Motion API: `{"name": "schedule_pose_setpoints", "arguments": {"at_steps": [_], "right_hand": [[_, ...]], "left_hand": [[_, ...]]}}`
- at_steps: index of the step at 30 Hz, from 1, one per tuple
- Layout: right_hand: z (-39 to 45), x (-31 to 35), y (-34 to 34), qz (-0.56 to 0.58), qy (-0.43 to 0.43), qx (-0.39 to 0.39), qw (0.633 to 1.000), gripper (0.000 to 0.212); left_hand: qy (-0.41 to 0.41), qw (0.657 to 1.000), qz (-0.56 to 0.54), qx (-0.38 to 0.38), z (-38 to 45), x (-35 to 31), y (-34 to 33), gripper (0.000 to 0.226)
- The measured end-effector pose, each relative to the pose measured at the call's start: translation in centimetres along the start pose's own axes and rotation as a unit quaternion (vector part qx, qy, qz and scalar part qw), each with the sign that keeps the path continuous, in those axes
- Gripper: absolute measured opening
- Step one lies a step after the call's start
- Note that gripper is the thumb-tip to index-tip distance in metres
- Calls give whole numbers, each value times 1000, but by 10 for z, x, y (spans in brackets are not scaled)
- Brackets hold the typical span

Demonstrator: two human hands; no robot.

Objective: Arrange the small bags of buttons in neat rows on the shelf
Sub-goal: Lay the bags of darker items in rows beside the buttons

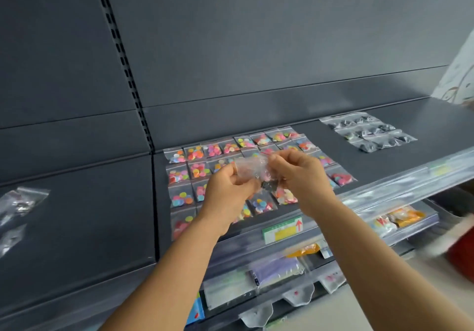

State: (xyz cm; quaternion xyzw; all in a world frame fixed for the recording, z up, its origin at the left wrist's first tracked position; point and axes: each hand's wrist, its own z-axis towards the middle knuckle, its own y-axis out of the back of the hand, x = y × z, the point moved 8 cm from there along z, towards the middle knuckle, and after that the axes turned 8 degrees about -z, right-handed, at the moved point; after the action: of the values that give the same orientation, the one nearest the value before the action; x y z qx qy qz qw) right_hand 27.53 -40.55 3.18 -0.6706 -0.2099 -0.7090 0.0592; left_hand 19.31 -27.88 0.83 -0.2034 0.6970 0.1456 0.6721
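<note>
Above the shelf [295, 115], both hands held 1 clear bag [252, 167] in the air, over the middle of the grid of coloured-button bags [195, 169] already laid flat in rows. The left hand [228, 192] pinched the bag's left edge between thumb and curled fingers; the right hand [298, 174] pinched its right side the same way, so each grip was pressed together on the plastic. The bag looked crumpled and blurred, with dark and pink pieces bunched at its lower end.

The main risk, as I judged it, lay directly below. A bag lowered from there could land on the rows and push neighbours askew, since they lay touching or overlapping with no dividers. Thin plastic also slides easily on a smooth metal shelf, so a wrist brushing across the front row could drag several bags toward the lip. If the seal were tugged open, buttons could spill out; whether it was closed could not be told.

Both forearms rose from the bottom of the view and converged, wrists slightly bent, knuckles up. A smaller block of dark-button bags [369, 132] lay well apart to the right, and a few loose bags [21, 200] sat on the neighbouring shelf at left.
</note>
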Motion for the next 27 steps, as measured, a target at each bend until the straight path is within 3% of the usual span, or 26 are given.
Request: {"name": "schedule_pose_setpoints", "arguments": {"at_steps": [5,11,13,19,27], "right_hand": [[8,-24,71,47,-59,42,996,18],[25,-42,164,91,-65,-9,994,15],[31,-48,189,95,-70,-21,993,15],[56,-67,241,68,-76,-53,993,17],[101,-86,294,-51,-79,-116,989,25]], "left_hand": [[-9,999,-22,-21,8,-1,-80,21],[6,999,-35,6,18,2,-175,5],[13,999,-42,4,22,2,-197,13],[31,1000,4,1,49,10,-242,22],[11,998,56,38,99,8,-282,11]]}}
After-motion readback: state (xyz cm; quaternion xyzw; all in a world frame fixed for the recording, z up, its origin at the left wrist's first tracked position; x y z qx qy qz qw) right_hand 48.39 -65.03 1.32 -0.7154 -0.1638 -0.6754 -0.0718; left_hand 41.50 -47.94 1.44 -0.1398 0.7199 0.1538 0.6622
